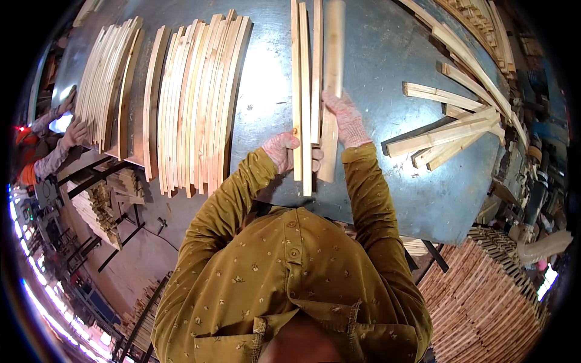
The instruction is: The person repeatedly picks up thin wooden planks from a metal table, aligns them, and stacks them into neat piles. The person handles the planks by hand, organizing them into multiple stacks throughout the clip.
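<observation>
Three narrow strips (306, 121) of pale wood are held over the near middle of the surface (375, 66), pointing away from the body, with their near ends uneven. They are gripped by the gloved left hand (281, 150) close to those ends; its palm side is closed about them from the left and fingertips show past their right side, an arrangement that seems suited to holding several lengths together as one bundle. A wider strip (333, 60) is pinched at its edge by the gloved right hand (347, 118), apparently so that it can be handled separately from the others. To the left, a near row (200, 103) and an outer row (106, 85) are laid side by side, probably so that the lengths stay parallel and easily reached, while loose pieces (445, 138) are fanned across one another at the right. The far ends of two narrow strips are cut off by the upper edge, and the wider strip is blurred. How the left fingers are set beneath the wood is hidden, and the right thumb cannot be made out clearly. Another person's hands (75, 132), beside the outer row, are small and partly lost in the dark rim.
</observation>
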Motion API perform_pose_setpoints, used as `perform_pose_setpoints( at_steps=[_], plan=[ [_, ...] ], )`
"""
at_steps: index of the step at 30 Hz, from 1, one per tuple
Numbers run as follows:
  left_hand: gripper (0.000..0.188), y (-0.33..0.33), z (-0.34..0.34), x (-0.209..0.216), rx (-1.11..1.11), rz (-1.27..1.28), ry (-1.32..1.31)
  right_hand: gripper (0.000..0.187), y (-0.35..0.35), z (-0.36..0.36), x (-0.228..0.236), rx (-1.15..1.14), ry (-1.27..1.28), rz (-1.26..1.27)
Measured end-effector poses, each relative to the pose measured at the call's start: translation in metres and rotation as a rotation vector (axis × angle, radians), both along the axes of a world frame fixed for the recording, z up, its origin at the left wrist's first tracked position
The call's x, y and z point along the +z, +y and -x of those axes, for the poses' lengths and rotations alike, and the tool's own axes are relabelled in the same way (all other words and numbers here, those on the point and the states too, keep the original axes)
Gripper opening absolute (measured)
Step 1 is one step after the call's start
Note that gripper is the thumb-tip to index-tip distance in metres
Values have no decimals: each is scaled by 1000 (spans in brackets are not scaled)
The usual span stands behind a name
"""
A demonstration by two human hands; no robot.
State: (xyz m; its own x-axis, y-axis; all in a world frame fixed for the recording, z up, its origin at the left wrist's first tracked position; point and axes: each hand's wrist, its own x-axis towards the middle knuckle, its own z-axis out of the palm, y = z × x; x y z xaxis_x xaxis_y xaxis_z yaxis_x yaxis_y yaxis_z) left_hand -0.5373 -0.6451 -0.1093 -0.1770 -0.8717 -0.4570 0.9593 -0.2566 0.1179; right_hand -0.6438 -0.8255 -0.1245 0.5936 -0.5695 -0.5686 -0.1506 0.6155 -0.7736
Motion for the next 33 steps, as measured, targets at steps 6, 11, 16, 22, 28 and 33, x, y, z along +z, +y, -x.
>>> perform_pose_setpoints(
  at_steps=[6, 11, 16, 22, 28, 33],
  plan=[
    [60, -1, 19, 9, 173, 21, 165, 66, -11, 19, 15, 145, -206, -203],
    [58, -15, 17, 25, -104, -327, -921, 85, 20, 32, 6, 261, -24, 129],
    [53, -16, 5, 27, -148, -322, -782, 60, 16, 46, -30, 115, -233, -359],
    [55, 49, -14, 12, 58, -585, -1048, 57, 11, 48, -13, 10, -474, -636],
    [63, 103, -27, -3, -488, -940, -2173, 56, 29, 19, 1, 285, -159, -102],
    [69, 101, -26, 5, -29, -740, -2445, 67, 100, -40, -34, 328, -182, -161]
  ],
)
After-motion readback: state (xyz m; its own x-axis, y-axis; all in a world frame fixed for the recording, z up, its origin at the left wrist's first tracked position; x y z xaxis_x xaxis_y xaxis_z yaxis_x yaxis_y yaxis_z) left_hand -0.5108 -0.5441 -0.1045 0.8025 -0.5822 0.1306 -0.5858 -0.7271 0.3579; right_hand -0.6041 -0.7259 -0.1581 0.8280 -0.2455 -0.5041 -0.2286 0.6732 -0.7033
